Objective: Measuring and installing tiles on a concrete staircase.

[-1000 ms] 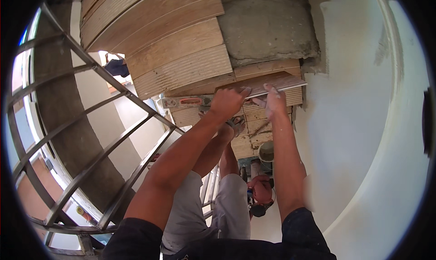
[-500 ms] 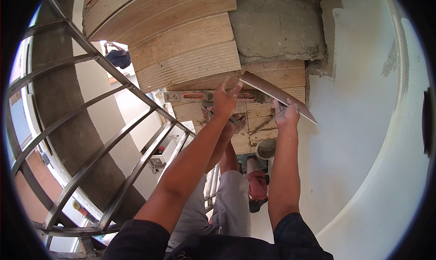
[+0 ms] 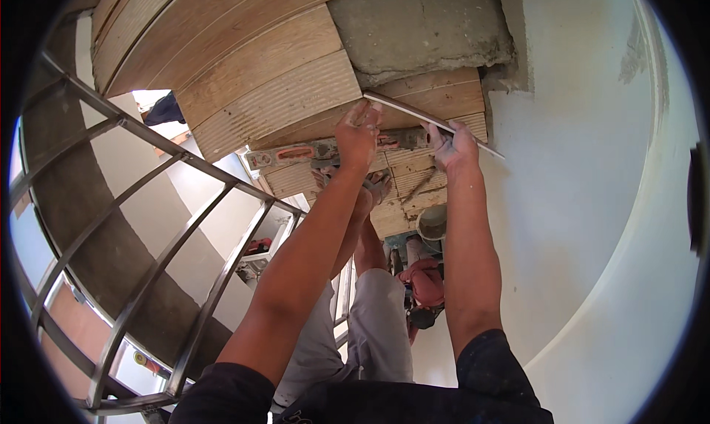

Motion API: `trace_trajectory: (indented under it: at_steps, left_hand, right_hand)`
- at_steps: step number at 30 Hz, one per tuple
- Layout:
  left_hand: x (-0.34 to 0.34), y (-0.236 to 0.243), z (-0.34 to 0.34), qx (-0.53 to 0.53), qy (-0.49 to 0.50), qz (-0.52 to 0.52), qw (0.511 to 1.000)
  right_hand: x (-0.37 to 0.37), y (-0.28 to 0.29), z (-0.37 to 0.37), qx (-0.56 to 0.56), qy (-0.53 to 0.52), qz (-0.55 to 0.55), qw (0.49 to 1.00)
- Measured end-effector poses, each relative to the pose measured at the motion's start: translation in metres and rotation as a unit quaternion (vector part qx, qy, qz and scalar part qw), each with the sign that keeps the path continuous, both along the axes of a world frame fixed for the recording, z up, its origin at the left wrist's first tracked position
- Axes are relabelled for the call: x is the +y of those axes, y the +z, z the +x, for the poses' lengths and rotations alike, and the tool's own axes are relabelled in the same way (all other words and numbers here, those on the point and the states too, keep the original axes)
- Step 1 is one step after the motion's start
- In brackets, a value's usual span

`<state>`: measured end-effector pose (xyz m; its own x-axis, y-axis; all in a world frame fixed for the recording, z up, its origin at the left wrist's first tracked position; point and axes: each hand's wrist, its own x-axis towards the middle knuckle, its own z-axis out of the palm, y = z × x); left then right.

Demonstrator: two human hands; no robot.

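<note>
My hands hold a brown tile (image 3: 407,113) between them, its pale long edge turned toward me. At its left end, my left hand (image 3: 359,134) has its fingers closed on the tile. My right hand (image 3: 455,147) grips the lower edge nearer the right end. The tile tilts down to the right, above a stair step faced with wood-look tiles (image 3: 296,72). Below my left hand lies a long spirit level (image 3: 275,157) with orange-rimmed openings, partly hidden by that hand and forearm.
A bare cement step (image 3: 421,32) is ahead, with a white wall (image 3: 577,165) on the right. Metal railing (image 3: 155,139) runs along the left. A bucket (image 3: 432,223) stands near my feet. A person in red (image 3: 424,283) is below; another in dark clothing (image 3: 164,110) is beyond the railing.
The tile has turned from showing its brown face to nearly edge-on. Both hands have moved slightly left and up in the picture, still holding it. The whole view has shifted.
</note>
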<state>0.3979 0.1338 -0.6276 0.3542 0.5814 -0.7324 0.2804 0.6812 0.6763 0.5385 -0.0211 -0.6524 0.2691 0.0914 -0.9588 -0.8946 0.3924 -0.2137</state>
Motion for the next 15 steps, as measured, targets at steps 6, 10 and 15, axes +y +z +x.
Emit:
trace_trajectory:
  at_steps: [6, 10, 15]
  left_hand:
    - [0.006, -0.003, 0.004, 0.013, 0.026, 0.003, 1.0]
    - [0.009, -0.001, 0.004, 0.029, 0.011, 0.027, 0.999]
    - [0.012, 0.006, 0.007, 0.036, 0.007, 0.012, 0.999]
  right_hand:
    - [0.009, 0.008, 0.005, 0.005, -0.011, -0.018, 1.0]
    - [0.012, 0.015, 0.003, -0.017, 0.013, -0.032, 0.999]
    - [0.01, 0.017, -0.001, -0.03, 0.031, -0.05, 0.998]
